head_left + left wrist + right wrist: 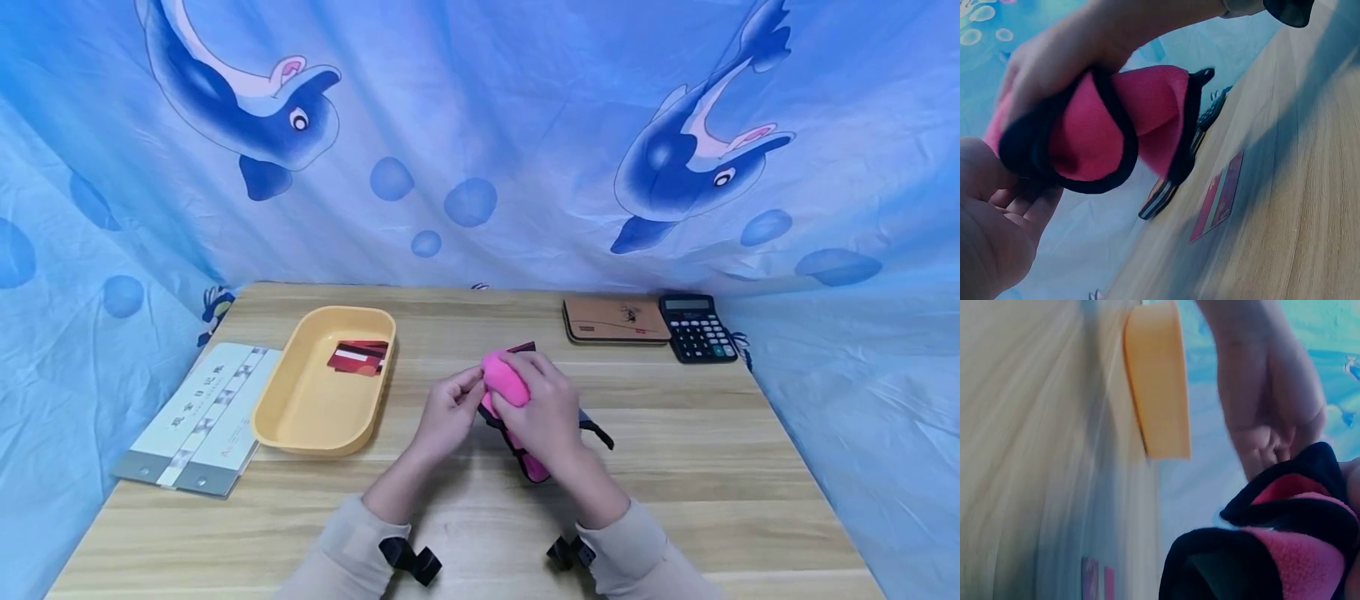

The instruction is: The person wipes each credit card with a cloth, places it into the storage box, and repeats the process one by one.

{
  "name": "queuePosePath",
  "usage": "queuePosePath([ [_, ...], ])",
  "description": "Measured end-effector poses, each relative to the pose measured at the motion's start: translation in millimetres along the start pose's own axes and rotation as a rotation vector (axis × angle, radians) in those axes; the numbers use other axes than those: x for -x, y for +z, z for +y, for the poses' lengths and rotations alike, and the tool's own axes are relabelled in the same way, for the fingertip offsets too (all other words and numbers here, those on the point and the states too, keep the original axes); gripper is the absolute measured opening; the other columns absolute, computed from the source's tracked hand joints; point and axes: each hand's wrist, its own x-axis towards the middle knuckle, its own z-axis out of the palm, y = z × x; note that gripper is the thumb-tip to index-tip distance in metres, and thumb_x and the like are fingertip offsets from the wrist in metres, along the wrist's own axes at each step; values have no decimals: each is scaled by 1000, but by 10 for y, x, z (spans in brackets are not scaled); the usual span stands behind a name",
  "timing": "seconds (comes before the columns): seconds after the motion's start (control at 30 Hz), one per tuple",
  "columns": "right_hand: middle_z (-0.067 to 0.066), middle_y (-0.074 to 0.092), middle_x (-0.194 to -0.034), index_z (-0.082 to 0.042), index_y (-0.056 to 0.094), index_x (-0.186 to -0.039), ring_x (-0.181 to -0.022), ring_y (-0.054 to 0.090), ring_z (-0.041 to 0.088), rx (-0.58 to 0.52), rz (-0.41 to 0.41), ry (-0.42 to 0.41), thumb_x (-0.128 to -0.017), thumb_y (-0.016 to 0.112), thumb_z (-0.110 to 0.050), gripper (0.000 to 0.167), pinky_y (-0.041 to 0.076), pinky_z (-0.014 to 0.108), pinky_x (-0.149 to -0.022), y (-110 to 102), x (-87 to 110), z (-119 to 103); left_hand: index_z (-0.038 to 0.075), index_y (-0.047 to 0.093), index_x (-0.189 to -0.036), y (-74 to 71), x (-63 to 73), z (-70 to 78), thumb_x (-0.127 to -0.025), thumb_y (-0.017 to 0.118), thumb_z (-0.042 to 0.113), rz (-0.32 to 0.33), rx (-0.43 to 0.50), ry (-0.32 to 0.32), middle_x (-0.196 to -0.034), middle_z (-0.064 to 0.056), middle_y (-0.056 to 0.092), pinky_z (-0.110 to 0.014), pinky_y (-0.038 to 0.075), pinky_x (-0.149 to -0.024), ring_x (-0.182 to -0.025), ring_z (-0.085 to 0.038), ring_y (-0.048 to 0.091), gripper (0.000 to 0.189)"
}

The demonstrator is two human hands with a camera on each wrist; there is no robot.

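Note:
A bundled pink fleece cloth (507, 382) with black edging is held up between both hands, over the middle of the table. My right hand (546, 408) grips it from the right, its pink top bulging between thumb and fingers. On the other side my left hand (447, 414) pinches its edge between thumb and fingertips. Seen from the left wrist, the cloth (1088, 134) is rolled into an open loop with a loose flap. A black strap (597, 433) sticks out to the right. Under the hands a red striped card (1217, 199) lies flat on the wood.
Left of the hands stands a yellow basin (318, 412) with red cards (360, 357) inside. White-grey binders (198, 417) lie beyond it at the left edge. At the back right are a brown notebook (611, 321) and a black calculator (697, 329). A blue dolphin curtain (480, 108) surrounds the table.

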Motion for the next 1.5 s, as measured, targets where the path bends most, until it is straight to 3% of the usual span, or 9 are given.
queuePosePath([
  [0.2, 10, 71, -105, -8, 75, -115, -84, 71, 28, -5, -46, 17, -71, 91, -13, 47, 61, 40, -65, -57, 10, 38, -10, 61, -130, -52, 16, -17, -101, 54, -4, -32, 45, -36, -111, -25, 71, -27, 59, -87, -96, -19, 72, 31],
  [0.4, 10, 71, -105, -10, 76, -115, -85, 69, 29, 56, 20, 98, -70, 91, -9, 47, 59, 44, -65, -135, -32, 230, -13, 62, -125, -131, -6, 13, -100, 55, -3, 11, 80, -67, -110, -28, 70, -32, 60, -87, -88, -29, 75, 28],
  [0.63, 10, 71, -100, -8, 76, -113, -78, 69, 28, 71, 29, 27, -69, 90, -11, 46, 58, 42, -59, -109, -48, 205, -13, 61, -126, -87, -51, 20, -101, 55, -3, -35, 71, -32, -110, -28, 70, -42, 59, -89, -90, -25, 74, 28],
  [0.73, 9, 71, -100, -8, 76, -112, -78, 70, 28, 50, 21, 10, -69, 90, -11, 45, 59, 41, -59, -67, -48, 116, -10, 63, -127, -42, -59, 16, -101, 56, -1, -52, 33, -18, -110, -24, 72, -35, 60, -89, -92, -18, 72, 29],
  [0.87, 8, 72, -99, -9, 76, -110, -81, 70, 26, 5, 29, -27, -69, 90, -13, 43, 59, 40, -60, -15, -56, -8, -5, 67, -126, -14, -56, 24, -100, 55, -2, -45, -33, 15, -98, -16, 75, -20, 55, -74, -82, -10, 65, 28],
  [0.97, 8, 73, -100, -9, 77, -109, -84, 71, 26, -24, 41, -50, -68, 89, -13, 43, 59, 39, -60, -12, -69, -64, -4, 69, -124, -18, -58, 34, -100, 54, -3, -42, -52, 38, -86, -12, 72, -19, 48, -65, -74, -10, 58, 28],
  [1.27, 8, 72, -101, -10, 78, -109, -83, 71, 25, 8, 8, -72, -70, 90, -14, 42, 59, 39, -58, -47, -118, -98, -5, 67, -125, -51, -79, 54, -100, 52, -4, -48, -13, 41, -91, -15, 73, -20, 54, -71, -74, -8, 61, 29],
  [1.4, 7, 72, -102, -12, 77, -110, -85, 70, 27, 62, 13, -15, -69, 94, -14, 45, 60, 43, -63, -80, -100, 7, -8, 65, -125, -78, -43, 41, -101, 55, 0, -23, 42, -14, -103, -21, 74, -25, 59, -86, -87, -16, 71, 27],
  [1.5, 7, 72, -104, -12, 77, -112, -86, 70, 28, 81, 18, 58, -69, 93, -12, 46, 59, 45, -67, -116, -55, 147, -11, 65, -122, -125, 3, 18, -101, 55, -1, 30, 61, -65, -107, -24, 73, -27, 60, -85, -88, -24, 74, 25],
])
